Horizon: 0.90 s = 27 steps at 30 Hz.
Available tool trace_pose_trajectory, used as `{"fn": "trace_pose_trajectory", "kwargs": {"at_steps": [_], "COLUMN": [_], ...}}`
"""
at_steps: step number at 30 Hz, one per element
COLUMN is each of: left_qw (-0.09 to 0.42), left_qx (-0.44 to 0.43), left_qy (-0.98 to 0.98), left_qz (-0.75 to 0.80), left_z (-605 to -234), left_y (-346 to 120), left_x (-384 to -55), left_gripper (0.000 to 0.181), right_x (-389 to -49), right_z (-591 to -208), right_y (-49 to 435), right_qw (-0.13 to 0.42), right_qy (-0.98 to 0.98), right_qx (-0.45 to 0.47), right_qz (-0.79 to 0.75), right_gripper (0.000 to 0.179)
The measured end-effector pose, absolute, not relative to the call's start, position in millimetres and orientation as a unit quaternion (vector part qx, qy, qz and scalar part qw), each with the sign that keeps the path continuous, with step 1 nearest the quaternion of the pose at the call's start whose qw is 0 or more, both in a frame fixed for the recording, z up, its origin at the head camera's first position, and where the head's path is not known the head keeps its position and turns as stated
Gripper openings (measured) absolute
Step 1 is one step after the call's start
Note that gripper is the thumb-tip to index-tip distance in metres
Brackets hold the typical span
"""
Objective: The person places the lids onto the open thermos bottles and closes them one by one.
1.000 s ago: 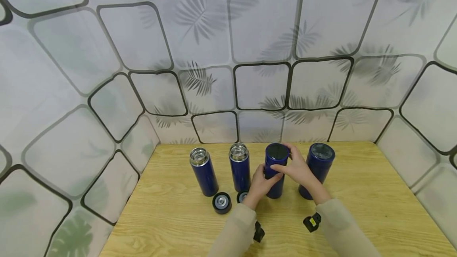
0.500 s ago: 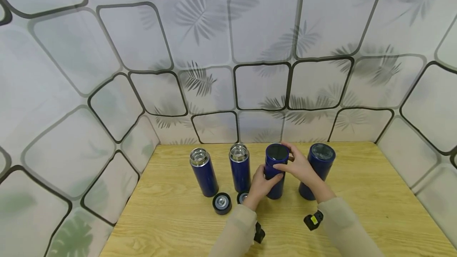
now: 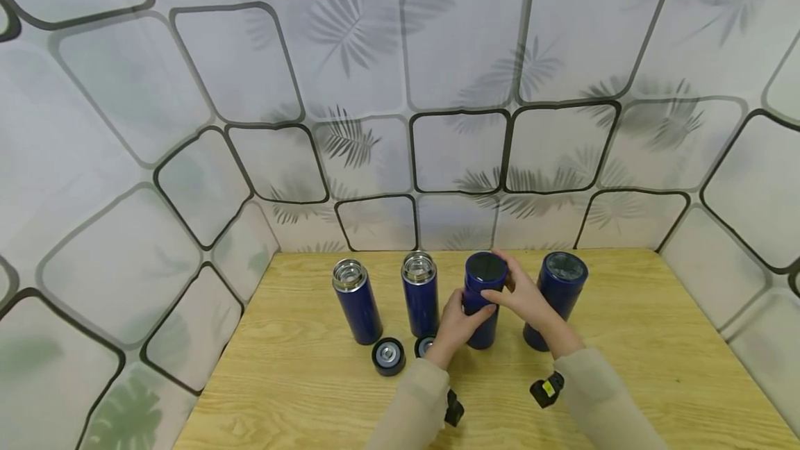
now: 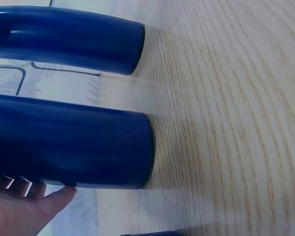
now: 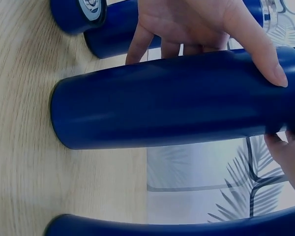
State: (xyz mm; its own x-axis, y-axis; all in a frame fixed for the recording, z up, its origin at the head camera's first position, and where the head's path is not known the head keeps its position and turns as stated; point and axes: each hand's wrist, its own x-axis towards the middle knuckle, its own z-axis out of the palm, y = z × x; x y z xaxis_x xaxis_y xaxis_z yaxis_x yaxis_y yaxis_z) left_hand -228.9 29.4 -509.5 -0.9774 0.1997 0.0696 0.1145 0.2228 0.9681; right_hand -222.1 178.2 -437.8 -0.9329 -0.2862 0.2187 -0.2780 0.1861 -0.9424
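Note:
Upright on the table stands a dark blue thermos (image 3: 481, 336) with a dark, glossy lid top (image 3: 486, 267). My left hand (image 3: 458, 327) grips its body, thumb across the front, as the right wrist view also shows. Higher up, the fingers and thumb of my right hand (image 3: 523, 298) curl round the lid. The thermos's base (image 4: 132, 147) sits on the wood in the left wrist view. Close on the right is another lidded blue thermos (image 3: 555, 294). To the left, two blue thermoses (image 3: 421, 304) stand with steel mouths uncovered.
Two dark lids lie upturned in front of the uncovered thermoses, one lid (image 3: 389, 355) fully visible, the other lid (image 3: 422, 346) partly behind my left forearm. The wooden table (image 3: 300, 394) ends at a patterned wall covering (image 3: 456, 151). Small black devices (image 3: 546, 390) hang by both sleeves.
My right thumb has slid slightly to the right along the front of the lid. The left hand and the thermoses stay practically where they were.

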Motion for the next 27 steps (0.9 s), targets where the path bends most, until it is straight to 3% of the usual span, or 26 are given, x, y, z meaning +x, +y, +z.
{"fn": "trace_pose_trajectory", "kwargs": {"at_steps": [11, 20, 27], "left_qw": [0.028, 0.036, 0.032], "left_qx": [0.102, 0.096, 0.097], "left_qy": [0.789, 0.788, 0.789], "left_qz": [0.605, 0.606, 0.606], "left_z": [-508.1, -509.4, -508.2], "left_y": [29.0, 29.8, 29.3], "left_x": [-229.4, -229.7, -228.6], "left_gripper": [0.055, 0.058, 0.055], "right_x": [-226.0, -225.9, -225.7], "right_z": [-438.7, -438.0, -438.5], "right_y": [168.9, 179.9, 174.8], "right_qw": [-0.058, 0.015, -0.017], "right_qy": [0.838, 0.754, 0.791], "right_qx": [-0.107, -0.172, -0.139], "right_qz": [-0.533, -0.634, -0.595], "right_gripper": [0.086, 0.079, 0.080]}}
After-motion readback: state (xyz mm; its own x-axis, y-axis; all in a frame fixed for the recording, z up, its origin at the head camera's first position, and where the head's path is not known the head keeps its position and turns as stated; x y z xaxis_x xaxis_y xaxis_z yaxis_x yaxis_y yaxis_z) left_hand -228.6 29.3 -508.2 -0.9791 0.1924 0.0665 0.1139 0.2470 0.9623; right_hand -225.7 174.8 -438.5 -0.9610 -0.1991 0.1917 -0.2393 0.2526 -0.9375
